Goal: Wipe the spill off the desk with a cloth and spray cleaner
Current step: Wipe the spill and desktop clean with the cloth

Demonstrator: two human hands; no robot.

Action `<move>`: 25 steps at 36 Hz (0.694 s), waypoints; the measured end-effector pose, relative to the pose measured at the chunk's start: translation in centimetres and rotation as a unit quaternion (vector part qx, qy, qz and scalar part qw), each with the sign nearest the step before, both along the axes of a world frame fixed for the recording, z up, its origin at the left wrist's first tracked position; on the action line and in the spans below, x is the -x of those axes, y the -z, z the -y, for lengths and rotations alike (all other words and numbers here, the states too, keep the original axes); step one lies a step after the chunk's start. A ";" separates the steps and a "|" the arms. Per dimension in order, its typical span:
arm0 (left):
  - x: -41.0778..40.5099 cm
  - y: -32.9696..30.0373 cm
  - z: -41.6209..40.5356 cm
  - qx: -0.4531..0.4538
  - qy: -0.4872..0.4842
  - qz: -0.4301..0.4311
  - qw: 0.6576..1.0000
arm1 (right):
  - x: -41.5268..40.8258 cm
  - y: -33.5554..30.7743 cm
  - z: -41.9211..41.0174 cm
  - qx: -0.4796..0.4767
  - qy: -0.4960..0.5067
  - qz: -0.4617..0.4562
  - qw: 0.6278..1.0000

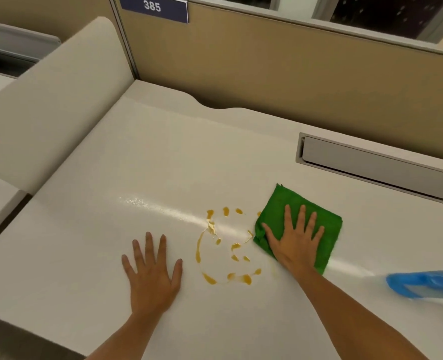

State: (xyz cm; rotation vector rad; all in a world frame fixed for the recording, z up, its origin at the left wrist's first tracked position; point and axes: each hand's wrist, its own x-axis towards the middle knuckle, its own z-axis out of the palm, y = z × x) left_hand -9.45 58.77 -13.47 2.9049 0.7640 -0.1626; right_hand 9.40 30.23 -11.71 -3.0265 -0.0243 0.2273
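Observation:
An orange-yellow spill (225, 252) lies in drops and streaks on the white desk (137, 165), roughly ring-shaped. A folded green cloth (316, 203) rests just right of it, its left edge touching the spill's right side. My right hand (294, 236) presses flat on the cloth, fingers spread. Left of the spill, my left hand (151, 268) lies flat on the bare desk with its fingers apart and holds nothing. At the right edge of the view a spray bottle (428, 284) with a blue head appears blurred.
A grey cable hatch (373, 168) is set into the desk at the back right. A tan partition (280, 63) bounds the desk at the back, a beige divider (54, 100) on the left. A sign reading 385 (153, 7) hangs top left.

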 end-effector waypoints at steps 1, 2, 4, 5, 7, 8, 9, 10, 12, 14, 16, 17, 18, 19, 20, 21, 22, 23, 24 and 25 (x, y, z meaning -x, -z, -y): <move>0.0 0.0 0.0 0.001 -0.001 -0.002 1.000 | -0.8 0.0 -0.8 -0.002 -0.007 -0.001 1.000; 0.0 0.0 0.0 0.002 0.000 -0.002 1.000 | -1.5 -0.1 -1.6 -0.005 -0.012 -0.002 1.000; 0.0 0.0 -0.1 0.005 -0.001 -0.002 1.000 | -2.6 -0.2 -3.5 -0.015 -0.020 -0.006 1.000; 0.0 0.0 -0.1 0.007 -0.003 -0.002 1.000 | -3.1 -0.4 -4.5 -0.020 -0.027 -0.007 0.999; 0.0 0.0 -0.1 0.007 -0.003 0.000 1.000 | -4.0 -0.6 -6.4 -0.024 -0.050 -0.007 0.998; 0.0 0.0 -0.1 0.008 -0.002 0.002 1.000 | -4.3 -0.7 -7.4 -0.025 -0.064 -0.009 0.998; 0.0 0.0 -0.1 0.010 -0.001 0.004 1.000 | -4.6 -0.8 -8.4 -0.027 -0.079 -0.013 0.996; 0.0 0.0 -0.1 0.012 0.000 0.005 1.000 | -4.8 -0.8 -9.4 -0.029 -0.095 -0.016 0.995; -0.1 0.0 -0.2 0.010 0.001 0.001 1.000 | -5.0 -0.9 -11.4 -0.026 -0.130 -0.020 0.991; 0.0 0.0 -0.2 0.009 0.003 -0.003 1.000 | -4.9 -0.9 -13.2 -0.016 -0.181 -0.023 0.983; 0.0 -0.1 -0.2 0.008 0.004 -0.002 1.000 | -4.4 -1.0 -14.7 -0.007 -0.247 -0.023 0.969; 0.0 -0.1 -0.2 0.007 0.004 -0.001 1.000 | -4.1 -1.0 -15.3 -0.002 -0.281 -0.021 0.960; 0.0 -0.1 -0.2 0.006 0.005 0.000 1.000 | -3.8 -0.9 -15.7 0.003 -0.313 -0.017 0.950; 0.0 -0.1 -0.2 0.006 0.005 0.001 1.000 | -3.5 -0.9 -15.9 0.008 -0.343 -0.014 0.939; -0.1 -0.1 -0.2 0.005 0.003 0.002 1.000 | -3.2 -0.8 -16.0 0.011 -0.371 -0.011 0.929; -0.1 -0.1 -0.2 0.005 0.003 0.002 1.000 | -2.9 -0.7 -16.0 0.012 -0.396 -0.010 0.918; -0.1 -0.1 -0.2 0.006 0.003 0.001 1.000 | -2.5 -0.6 -15.9 0.013 -0.417 -0.009 0.909; 0.0 -0.2 -0.2 0.007 0.003 0.000 1.000 | -2.1 -0.5 -15.8 0.012 -0.433 -0.008 0.901; 0.0 -0.1 -0.2 0.006 0.003 -0.001 1.000 | -1.7 -0.4 -15.6 0.011 -0.445 -0.006 0.895; -0.1 -0.1 -0.2 0.005 0.002 -0.002 1.000 | -1.3 -0.4 -15.4 0.011 -0.453 -0.005 0.891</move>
